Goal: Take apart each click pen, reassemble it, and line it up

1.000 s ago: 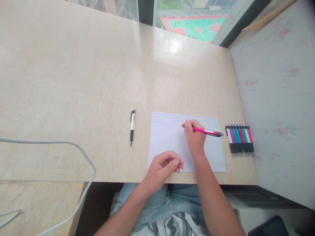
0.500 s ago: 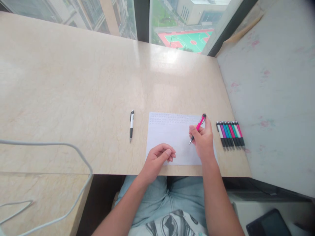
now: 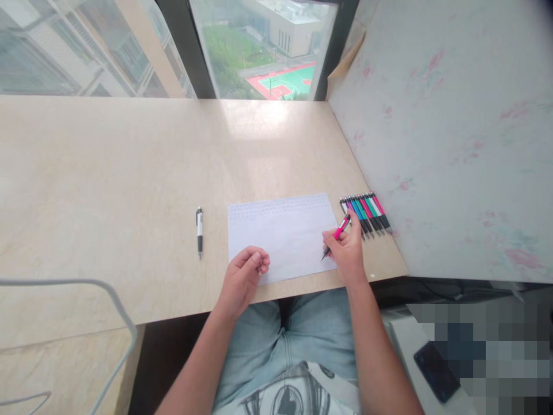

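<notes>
My right hand grips a pink ballpoint pen with a black grip, its tip pointing down-left over the right edge of the paper. Whether the tip touches the sheet I cannot tell. The white sheet of paper has several rows of small handwriting along its top; the rest of its visible surface is blank. At its lower left corner rests my left hand, fingers curled in against the thumb, with nothing visible in them. Just beyond my right hand, a row of several coloured pens lies side by side, partly hidden by its fingers.
A white pen with a black grip lies left of the paper on the light stone-patterned desk. A grey cable loops at the lower left. The flowered wall panel bounds the right side. Below it sits a dark phone.
The view has swung to the right, shifting the desk leftward in frame. My right hand with the pink pen has moved right across the paper, closer to the pen row. My left hand stays curled.
</notes>
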`<act>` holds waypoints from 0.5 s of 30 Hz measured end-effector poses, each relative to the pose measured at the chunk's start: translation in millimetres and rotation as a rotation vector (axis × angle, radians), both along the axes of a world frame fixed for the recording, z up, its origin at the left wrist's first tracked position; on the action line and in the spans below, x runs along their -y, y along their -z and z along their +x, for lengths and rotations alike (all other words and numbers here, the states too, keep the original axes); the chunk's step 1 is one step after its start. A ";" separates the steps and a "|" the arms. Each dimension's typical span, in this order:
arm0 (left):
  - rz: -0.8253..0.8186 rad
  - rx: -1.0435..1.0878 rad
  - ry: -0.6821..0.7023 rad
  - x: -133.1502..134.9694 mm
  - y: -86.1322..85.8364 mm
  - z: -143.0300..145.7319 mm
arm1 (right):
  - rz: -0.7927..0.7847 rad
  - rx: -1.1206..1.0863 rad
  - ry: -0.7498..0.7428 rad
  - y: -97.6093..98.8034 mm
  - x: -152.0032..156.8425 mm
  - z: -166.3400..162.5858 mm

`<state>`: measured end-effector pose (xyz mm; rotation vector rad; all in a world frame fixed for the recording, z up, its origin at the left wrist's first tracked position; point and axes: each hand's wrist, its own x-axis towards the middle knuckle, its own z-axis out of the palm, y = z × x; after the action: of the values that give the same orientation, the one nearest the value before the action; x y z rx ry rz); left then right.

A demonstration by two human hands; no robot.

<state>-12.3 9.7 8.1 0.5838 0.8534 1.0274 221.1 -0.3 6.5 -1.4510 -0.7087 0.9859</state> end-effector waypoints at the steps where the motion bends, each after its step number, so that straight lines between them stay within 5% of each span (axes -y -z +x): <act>1: -0.002 0.004 -0.005 -0.2 0.2 -0.3 | -0.001 0.012 0.001 0.6 1.9 2.0; 7: -0.025 0.021 -0.020 -2.0 1.2 -1.5 | -0.049 0.183 -0.012 2.5 8.3 20.9; 15: -0.024 0.034 -0.040 -1.9 1.3 -1.4 | -0.330 1.086 -0.122 -3.0 -1.7 47.8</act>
<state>-13.7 11.6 6.8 0.5296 0.8494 1.0594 268.9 1.4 9.5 -2.2594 -1.4595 0.3251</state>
